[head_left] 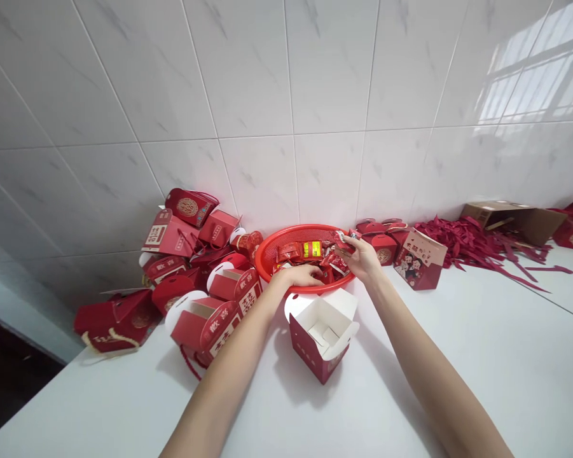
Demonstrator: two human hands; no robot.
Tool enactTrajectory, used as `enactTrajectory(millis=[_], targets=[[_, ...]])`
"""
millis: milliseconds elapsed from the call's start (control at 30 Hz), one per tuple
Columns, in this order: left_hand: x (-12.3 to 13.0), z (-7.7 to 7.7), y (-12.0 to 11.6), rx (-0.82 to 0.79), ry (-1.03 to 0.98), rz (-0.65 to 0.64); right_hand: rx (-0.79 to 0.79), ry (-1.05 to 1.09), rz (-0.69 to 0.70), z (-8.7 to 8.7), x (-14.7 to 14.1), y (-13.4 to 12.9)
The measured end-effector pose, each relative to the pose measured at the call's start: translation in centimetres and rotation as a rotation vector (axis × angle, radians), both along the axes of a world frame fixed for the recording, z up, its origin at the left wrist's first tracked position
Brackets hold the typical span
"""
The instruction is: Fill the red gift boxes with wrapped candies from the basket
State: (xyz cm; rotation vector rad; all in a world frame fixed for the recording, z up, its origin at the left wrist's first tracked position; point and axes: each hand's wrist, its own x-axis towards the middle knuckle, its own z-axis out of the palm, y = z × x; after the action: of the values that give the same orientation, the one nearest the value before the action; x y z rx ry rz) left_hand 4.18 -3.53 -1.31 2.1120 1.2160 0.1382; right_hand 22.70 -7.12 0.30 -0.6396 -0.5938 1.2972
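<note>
A red plastic basket [263, 249] holds red wrapped packets, one with a yellow label [311, 249]. My left hand [304, 276] reaches over its near rim, fingers bent together among the packets; their tips and whatever they grip are hidden. At the basket's right side, my right hand [362, 257] is closed, thumb and fingers pinching a small red-and-white wrapped candy [339, 238]. Between my forearms stands a dark red gift box [310, 346], its white flaps spread and its white inside showing.
Several red gift boxes [205, 324] are piled on the left, some with cord handles. Right of the basket are more boxes, one with cartoon figures [417, 261], a heap of red ribbons [462, 242] and a cardboard box [529, 222]. A tiled wall [324, 172] borders the white table [334, 420].
</note>
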Motion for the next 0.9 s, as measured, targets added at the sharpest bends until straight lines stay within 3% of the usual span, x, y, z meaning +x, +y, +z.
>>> enactTrajectory(millis=[233, 433, 600, 767, 900], targets=[[0.2, 0.2, 0.5, 0.01, 0.096, -0.048, 0.015, 0.102, -0.005, -0.5, 1.0, 0.8], [0.6, 0.3, 0.4, 0.147, -0.069, 0.011, 0.09, 0.059, -0.005, -1.6, 1.2, 1.6], [3.2, 0.6, 1.2, 0.238, -0.201, 0.019, 0.139, -0.008, -0.037, -2.3, 1.4, 2.0], [6.1, 0.7, 2.6, 0.224, -0.144, 0.019, 0.146, 0.009, -0.034, -2.2, 1.1, 2.0], [6.6, 0.2, 3.1, 0.202, -0.152, 0.053, 0.13, 0.007, -0.02, -2.2, 1.0, 2.1]])
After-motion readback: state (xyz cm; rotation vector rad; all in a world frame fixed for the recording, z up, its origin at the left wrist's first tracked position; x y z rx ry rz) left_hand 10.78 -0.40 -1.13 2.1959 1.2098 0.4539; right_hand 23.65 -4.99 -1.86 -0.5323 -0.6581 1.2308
